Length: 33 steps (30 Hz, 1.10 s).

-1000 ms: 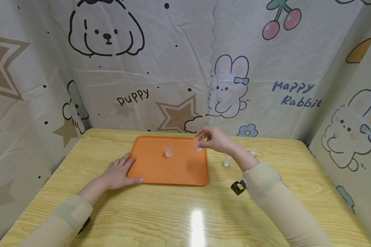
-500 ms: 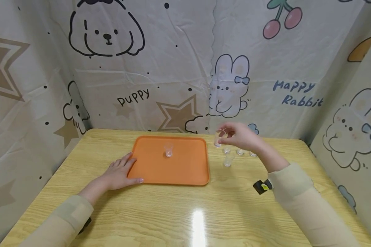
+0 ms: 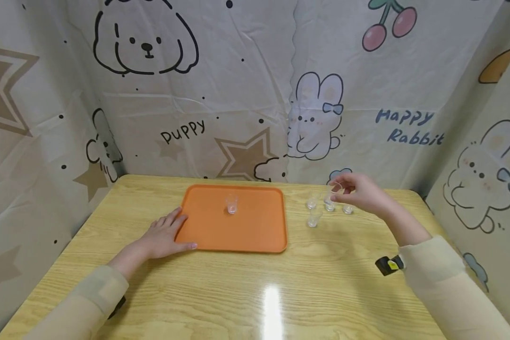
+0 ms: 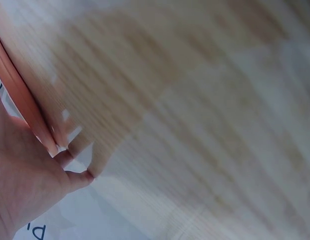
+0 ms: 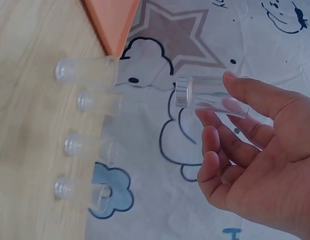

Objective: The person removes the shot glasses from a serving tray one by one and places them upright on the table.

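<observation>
My right hand (image 3: 359,192) pinches a small clear glass (image 5: 209,94) near its rim, thumb on one side and fingers on the other. In the right wrist view this glass hangs clear of the table. Several similar clear glasses stand to the right of the orange tray (image 3: 233,236), among them a front one (image 3: 313,219) and a back left one (image 3: 312,202). Another clear glass (image 3: 232,206) stands upright on the tray. My left hand (image 3: 161,238) rests at the tray's left edge, fingers and thumb spread out; the left wrist view shows it beside the rim.
A light wooden table (image 3: 204,293) lies under everything. Behind it and at both sides hangs a printed curtain (image 3: 238,94) with cartoon animals. In the right wrist view, the row of standing glasses (image 5: 90,145) runs alongside the tray corner (image 5: 112,30).
My right hand has carried the glass from above the tray's right side rightward, over the group of standing glasses. The left hand and the glass on the tray stay where they were.
</observation>
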Each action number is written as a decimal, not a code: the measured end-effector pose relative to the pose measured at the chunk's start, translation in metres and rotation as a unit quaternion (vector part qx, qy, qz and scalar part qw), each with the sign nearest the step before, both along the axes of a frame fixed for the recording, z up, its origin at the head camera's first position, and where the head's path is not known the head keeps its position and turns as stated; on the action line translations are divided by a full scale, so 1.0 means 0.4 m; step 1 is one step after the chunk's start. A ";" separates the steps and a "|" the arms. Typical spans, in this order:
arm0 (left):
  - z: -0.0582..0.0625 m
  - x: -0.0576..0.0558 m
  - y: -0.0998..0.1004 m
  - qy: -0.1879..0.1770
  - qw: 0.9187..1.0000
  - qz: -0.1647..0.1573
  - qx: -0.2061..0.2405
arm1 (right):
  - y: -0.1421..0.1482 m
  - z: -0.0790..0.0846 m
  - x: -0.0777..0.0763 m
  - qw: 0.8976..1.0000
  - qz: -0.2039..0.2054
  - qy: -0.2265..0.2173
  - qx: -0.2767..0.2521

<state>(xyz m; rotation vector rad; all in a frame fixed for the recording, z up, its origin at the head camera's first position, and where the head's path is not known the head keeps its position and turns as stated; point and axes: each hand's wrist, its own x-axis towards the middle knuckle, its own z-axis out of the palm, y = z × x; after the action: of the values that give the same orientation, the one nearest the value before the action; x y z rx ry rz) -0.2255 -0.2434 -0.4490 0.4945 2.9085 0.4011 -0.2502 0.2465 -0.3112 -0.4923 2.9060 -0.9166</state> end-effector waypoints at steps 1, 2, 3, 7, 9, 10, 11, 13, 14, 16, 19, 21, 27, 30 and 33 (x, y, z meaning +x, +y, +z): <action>0.002 0.001 0.000 -0.002 1.000 0.001 -0.001 | 0.008 -0.005 0.001 1.000 -0.004 -0.003 0.000; 0.003 0.001 0.001 -0.002 1.000 0.002 -0.001 | 0.015 -0.012 0.002 1.000 -0.007 -0.006 -0.001; 0.005 0.002 0.001 -0.001 1.000 0.001 -0.001 | 0.022 -0.019 0.002 1.000 -0.011 -0.008 -0.001; 0.007 0.003 0.001 0.001 1.000 0.000 -0.001 | 0.044 -0.054 0.000 1.000 -0.023 -0.011 -0.003; 0.005 0.002 0.001 0.000 1.000 -0.001 -0.001 | 0.052 -0.075 -0.001 0.999 -0.032 -0.006 -0.002; 0.003 0.001 0.001 -0.001 1.000 0.000 -0.002 | 0.057 -0.087 -0.002 0.999 -0.036 -0.004 -0.002; 0.002 0.000 0.001 -0.002 1.000 0.000 -0.002 | 0.061 -0.098 -0.002 0.999 -0.040 -0.003 -0.001; 0.001 0.000 0.001 -0.005 1.000 0.000 -0.002 | 0.067 -0.121 -0.004 0.999 -0.047 -0.001 0.000; 0.001 0.000 0.000 -0.005 1.000 0.000 -0.002 | 0.070 -0.131 -0.005 0.999 -0.051 -0.002 0.001; 0.001 -0.001 -0.001 -0.007 1.000 0.001 -0.003 | 0.072 -0.151 -0.006 0.998 -0.057 -0.008 -0.005; 0.001 -0.001 -0.003 -0.008 1.000 0.000 -0.004 | 0.073 -0.179 -0.009 0.998 -0.065 -0.015 -0.009; 0.001 -0.002 -0.002 -0.007 1.000 0.000 -0.003 | 0.072 -0.196 -0.012 0.997 -0.069 -0.015 -0.014; 0.004 0.000 -0.002 -0.010 1.000 0.002 -0.003 | 0.069 -0.232 -0.013 0.997 -0.068 -0.017 -0.023; 0.005 -0.001 0.000 -0.011 1.000 0.001 -0.003 | 0.070 -0.245 -0.009 0.997 -0.067 -0.023 -0.018; 0.007 0.000 0.003 -0.012 1.000 0.001 -0.004 | 0.072 -0.255 -0.005 0.997 -0.066 -0.024 -0.014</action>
<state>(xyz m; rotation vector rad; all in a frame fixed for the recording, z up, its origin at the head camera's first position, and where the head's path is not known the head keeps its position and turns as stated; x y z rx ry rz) -0.2254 -0.2423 -0.4461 0.4812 2.8872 0.3919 -0.2521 0.2751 -0.4133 -0.2780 2.9144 -0.9722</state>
